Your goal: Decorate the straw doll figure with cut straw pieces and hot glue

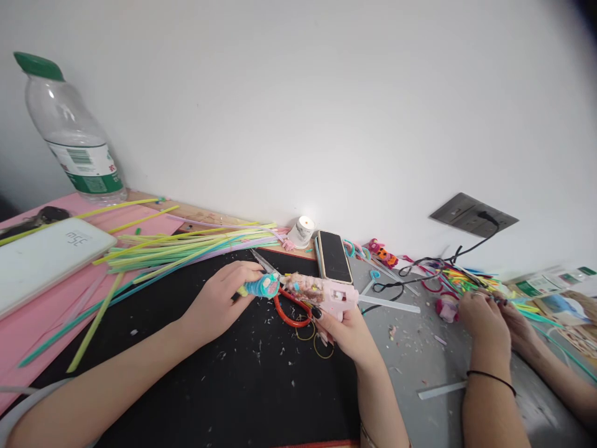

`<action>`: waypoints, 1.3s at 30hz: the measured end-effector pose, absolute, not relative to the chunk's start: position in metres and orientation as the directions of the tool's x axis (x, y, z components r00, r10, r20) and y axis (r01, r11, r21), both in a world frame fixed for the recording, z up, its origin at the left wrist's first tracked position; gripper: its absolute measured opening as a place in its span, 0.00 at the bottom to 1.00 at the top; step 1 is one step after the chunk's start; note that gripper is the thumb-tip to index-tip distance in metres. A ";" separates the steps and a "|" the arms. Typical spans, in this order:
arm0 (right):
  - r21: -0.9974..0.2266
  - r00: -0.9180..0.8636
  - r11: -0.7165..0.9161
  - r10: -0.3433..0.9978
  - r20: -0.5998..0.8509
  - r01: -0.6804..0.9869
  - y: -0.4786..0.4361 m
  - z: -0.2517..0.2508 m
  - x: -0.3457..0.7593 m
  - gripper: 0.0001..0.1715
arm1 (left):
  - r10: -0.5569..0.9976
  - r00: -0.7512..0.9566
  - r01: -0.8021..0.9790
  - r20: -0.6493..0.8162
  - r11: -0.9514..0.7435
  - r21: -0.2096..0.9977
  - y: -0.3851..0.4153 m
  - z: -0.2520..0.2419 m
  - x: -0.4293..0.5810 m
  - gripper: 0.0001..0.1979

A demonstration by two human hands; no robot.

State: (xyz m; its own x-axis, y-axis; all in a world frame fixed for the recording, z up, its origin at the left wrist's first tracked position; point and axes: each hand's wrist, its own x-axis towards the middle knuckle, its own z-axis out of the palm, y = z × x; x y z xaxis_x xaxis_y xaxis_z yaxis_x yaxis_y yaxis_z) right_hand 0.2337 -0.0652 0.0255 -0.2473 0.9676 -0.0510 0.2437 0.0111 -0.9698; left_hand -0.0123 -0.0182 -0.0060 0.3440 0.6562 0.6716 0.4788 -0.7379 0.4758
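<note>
My left hand (224, 298) pinches a small coiled craft piece (262, 285) of teal and yellow fuzzy stems, its round end facing right. My right hand (347, 333) is wrapped round a pale pink hot glue gun (336, 294), with a whitish glue stick (392, 303) jutting from its back. Brownish residue covers the gun's front, and its nozzle end is close to the craft piece; whether they touch I cannot tell. Beneath both hands lie scissors with red handles (290, 318) on a black mat (242, 386). Thin yellowish rings (323, 348) rest beside the scissors.
Fuzzy stems (186, 252) spread at left over pink sheets, near a white power bank (51, 258) and a plastic bottle (77, 130). Behind stand a paper cup (301, 231) and a phone (334, 256). A black cable (459, 256) runs from the wall socket; another person's hands (485, 317) work at right.
</note>
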 end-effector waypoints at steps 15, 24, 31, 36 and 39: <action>-0.967 -0.288 -0.023 0.952 -0.099 0.255 -0.067 0.022 0.236 0.16 | 0.734 0.308 0.543 0.605 -0.658 0.522 -0.018 -0.006 -0.012 0.08; -0.942 -0.270 0.056 0.962 -0.038 0.331 -0.068 0.022 0.235 0.17 | 0.710 0.338 0.553 0.618 -0.681 0.480 -0.017 -0.010 -0.013 0.09; -0.927 -0.270 0.065 0.962 -0.040 0.369 -0.068 0.022 0.235 0.18 | 0.691 0.340 0.590 0.638 -0.685 0.427 -0.017 -0.010 -0.013 0.09; -0.925 -0.277 0.084 0.961 -0.024 0.370 -0.068 0.022 0.235 0.19 | 0.657 0.352 0.589 0.666 -0.709 0.388 -0.016 -0.010 -0.013 0.09; -0.925 -0.285 0.094 0.958 -0.016 0.367 -0.068 0.021 0.236 0.20 | 0.637 0.363 0.590 0.680 -0.722 0.362 -0.016 -0.009 -0.013 0.09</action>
